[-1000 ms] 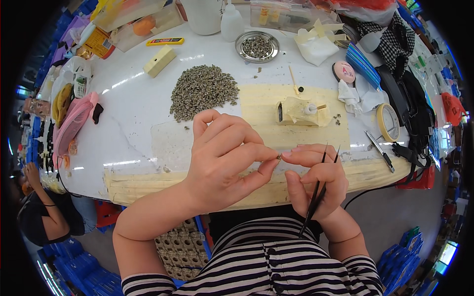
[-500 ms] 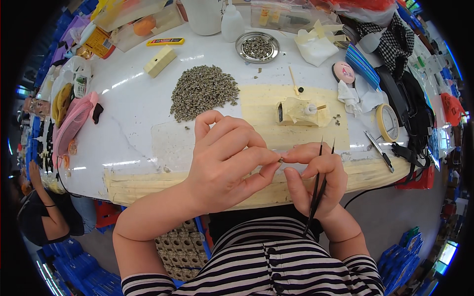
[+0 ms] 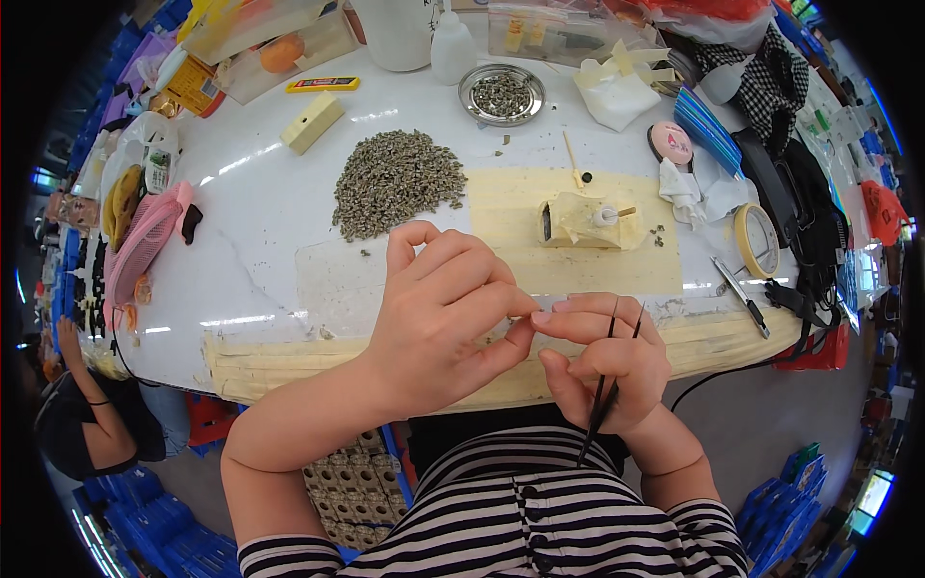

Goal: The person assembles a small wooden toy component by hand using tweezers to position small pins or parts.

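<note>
Person seated at the white table (image 3: 260, 241), both hands raised just above its near edge, fingertips meeting.

Left hand (image 3: 438, 323): thumb and forefinger pinched together, tips against the right forefinger. Whatever sits in the pinch is too small to make out here; likely one of the small grey pieces, held close to the eyes for fine work.

Right hand (image 3: 602, 361): forefinger and thumb reach toward the left pinch, while the other fingers are curled around black tweezers (image 3: 605, 380). The tweezers lie parked across the palm, points up past the knuckles, nothing visible between the tips. This grip probably keeps the tool ready while leaving the fingertips free.

Heap of small grey pieces (image 3: 395, 178) lies on the table beyond the hands, well apart from them. A round metal dish (image 3: 502, 93) farther back holds more of the same.

A small block wrapped in yellowish tape (image 3: 590, 222) stands on a taped patch just beyond the right hand, within easy reach.

Roll of tape (image 3: 757, 238) lies at far right.
</note>
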Demonstrator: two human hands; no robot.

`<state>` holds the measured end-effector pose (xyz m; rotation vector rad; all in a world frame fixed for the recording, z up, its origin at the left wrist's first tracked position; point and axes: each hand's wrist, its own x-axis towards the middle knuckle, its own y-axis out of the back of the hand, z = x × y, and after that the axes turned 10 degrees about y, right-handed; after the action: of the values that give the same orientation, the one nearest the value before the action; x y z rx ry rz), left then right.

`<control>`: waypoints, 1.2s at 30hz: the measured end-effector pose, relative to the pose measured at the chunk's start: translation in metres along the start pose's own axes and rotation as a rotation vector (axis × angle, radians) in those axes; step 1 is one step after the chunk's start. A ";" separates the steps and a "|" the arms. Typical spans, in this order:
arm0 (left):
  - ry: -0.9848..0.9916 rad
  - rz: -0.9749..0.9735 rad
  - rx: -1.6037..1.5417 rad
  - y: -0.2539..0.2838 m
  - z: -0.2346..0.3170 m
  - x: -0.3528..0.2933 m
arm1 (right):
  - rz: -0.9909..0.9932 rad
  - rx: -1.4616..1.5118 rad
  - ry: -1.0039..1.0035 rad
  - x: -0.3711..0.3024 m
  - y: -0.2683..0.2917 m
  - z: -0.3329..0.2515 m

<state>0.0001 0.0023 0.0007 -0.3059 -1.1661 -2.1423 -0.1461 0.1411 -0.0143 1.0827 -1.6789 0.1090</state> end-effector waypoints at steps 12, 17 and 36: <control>-0.025 0.060 -0.001 0.002 0.001 0.002 | 0.073 0.052 -0.186 -0.004 -0.004 0.000; -0.013 0.038 0.004 0.002 0.000 0.001 | 0.088 0.051 -0.085 -0.004 -0.003 0.001; -0.014 0.067 -0.032 0.003 -0.001 0.001 | 0.058 0.020 -0.114 -0.001 -0.005 0.002</control>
<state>0.0010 -0.0001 0.0027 -0.3695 -1.1144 -2.1053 -0.1444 0.1379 -0.0183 1.0728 -1.8148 0.1035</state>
